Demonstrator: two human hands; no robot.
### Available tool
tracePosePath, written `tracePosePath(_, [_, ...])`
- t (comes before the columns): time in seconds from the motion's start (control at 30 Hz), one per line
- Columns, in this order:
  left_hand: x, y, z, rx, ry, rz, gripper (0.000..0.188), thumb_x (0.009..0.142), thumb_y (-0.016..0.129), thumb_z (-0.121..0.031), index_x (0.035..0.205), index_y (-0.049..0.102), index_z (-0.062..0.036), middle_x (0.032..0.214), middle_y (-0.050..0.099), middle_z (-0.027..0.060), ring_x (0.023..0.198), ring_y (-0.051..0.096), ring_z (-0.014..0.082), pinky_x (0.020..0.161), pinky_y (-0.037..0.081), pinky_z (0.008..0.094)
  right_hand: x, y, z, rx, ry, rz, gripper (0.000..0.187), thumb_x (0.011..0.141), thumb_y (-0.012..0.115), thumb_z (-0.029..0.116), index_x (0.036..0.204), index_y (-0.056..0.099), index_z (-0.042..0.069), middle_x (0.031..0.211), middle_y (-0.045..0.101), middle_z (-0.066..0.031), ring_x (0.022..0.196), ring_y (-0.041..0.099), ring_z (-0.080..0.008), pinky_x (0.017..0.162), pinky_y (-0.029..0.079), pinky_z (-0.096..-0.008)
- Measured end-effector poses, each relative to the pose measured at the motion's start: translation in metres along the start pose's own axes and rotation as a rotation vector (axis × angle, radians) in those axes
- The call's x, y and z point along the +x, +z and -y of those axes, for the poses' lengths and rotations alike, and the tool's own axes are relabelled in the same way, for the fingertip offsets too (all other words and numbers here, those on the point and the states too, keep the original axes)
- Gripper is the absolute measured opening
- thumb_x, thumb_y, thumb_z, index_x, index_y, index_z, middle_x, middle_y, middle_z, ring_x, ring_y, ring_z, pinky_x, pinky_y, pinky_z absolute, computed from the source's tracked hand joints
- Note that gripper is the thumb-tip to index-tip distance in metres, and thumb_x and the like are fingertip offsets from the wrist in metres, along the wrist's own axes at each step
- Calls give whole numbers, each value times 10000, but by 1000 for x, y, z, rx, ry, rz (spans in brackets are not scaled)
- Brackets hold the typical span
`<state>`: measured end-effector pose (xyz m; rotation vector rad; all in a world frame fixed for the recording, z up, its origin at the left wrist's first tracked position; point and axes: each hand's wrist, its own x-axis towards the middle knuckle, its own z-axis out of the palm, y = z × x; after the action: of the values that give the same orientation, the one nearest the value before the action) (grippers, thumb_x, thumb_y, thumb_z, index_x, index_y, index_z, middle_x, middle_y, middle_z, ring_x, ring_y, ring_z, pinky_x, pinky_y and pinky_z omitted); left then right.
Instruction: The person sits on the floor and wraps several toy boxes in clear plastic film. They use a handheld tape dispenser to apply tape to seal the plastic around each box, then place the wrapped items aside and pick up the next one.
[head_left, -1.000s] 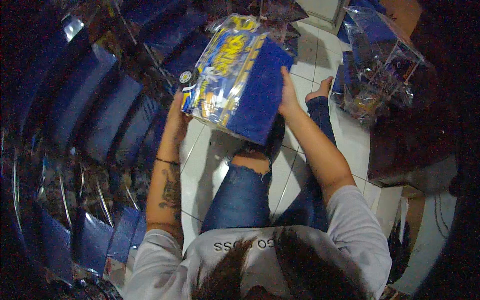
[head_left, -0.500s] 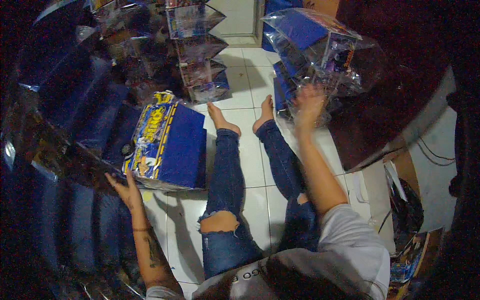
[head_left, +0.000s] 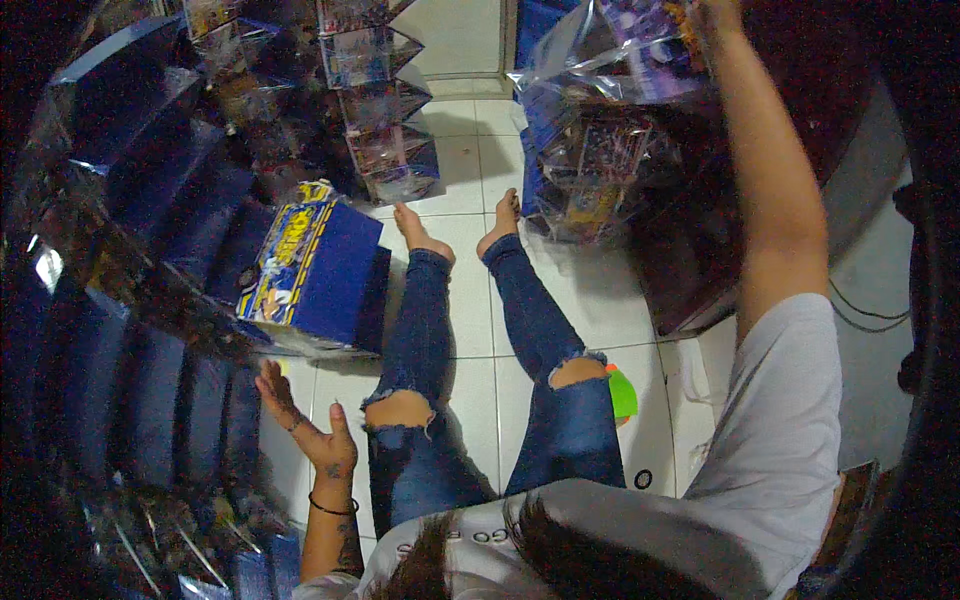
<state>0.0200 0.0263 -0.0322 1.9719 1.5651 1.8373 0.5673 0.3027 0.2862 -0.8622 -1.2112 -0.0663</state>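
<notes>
Blue box [head_left: 318, 278] with yellow-dashed, multicoloured printed face

left grip [head_left: 318, 436]: loosely spread | right arm [head_left: 775, 170]: stretched forward | right grip [head_left: 714, 20]: partly visible

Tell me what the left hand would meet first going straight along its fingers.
The left hand would likely meet the wrapped blue boxes beside the yellow-fronted box, though depth is unclear and it might pass above them.

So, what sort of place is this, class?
Possibly a storeroom or packing area: stacked wrapped boxes at upper left, more wrapped packages at upper right, and a blue-and-yellow box at left.
</notes>
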Motion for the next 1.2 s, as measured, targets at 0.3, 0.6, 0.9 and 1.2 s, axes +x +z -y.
tracePosePath(0.3, [38, 93, 29, -1070, -858, 742, 729, 933, 401, -560, 1431, 265, -45, 1382, 436, 171, 1269, 440, 260, 1082, 305, 371, -134, -77, 135, 109, 208, 265, 311, 937, 461, 350, 964, 553, 55, 936, 593, -89, 762, 578, -219, 730, 444, -385])
tracePosePath(0.6, [-60, 42, 62, -1167, -1215, 583, 497, 869, 563, -517, 1048, 624, -57, 987, 662, 85, 876, 645, 210, 763, 535, 393, -236, -110, 157, 388, 392, 269, 370, 902, 483, 428, 829, 563, 74, 858, 595, -94, 706, 565, -204, 630, 408, -358])
tracePosePath(0.9, [-12, -110, -15, -666, -557, 327, 1025, 667, 722, -496, 1439, 261, -3, 1376, 423, 134, 1233, 442, 247, 998, 373, 349, -349, -201, 219, 1118, 314, 665, 452, 866, 505, 506, 695, 573, 93, 779, 597, -99, 650, 552, -188, 531, 372, -332])
tracePosePath(1.2, [-49, -136, -60, -712, -158, 463, 1135, 647, 767, -594, 1447, 229, 6, 1461, 306, 177, 1330, 351, 292, 1108, 259, 397, -402, -211, 265, 629, 913, 681, 938, 702, 466, 824, 1061, 561, -38, 829, 630, -176, 676, 639, -249, 577, 511, -336])
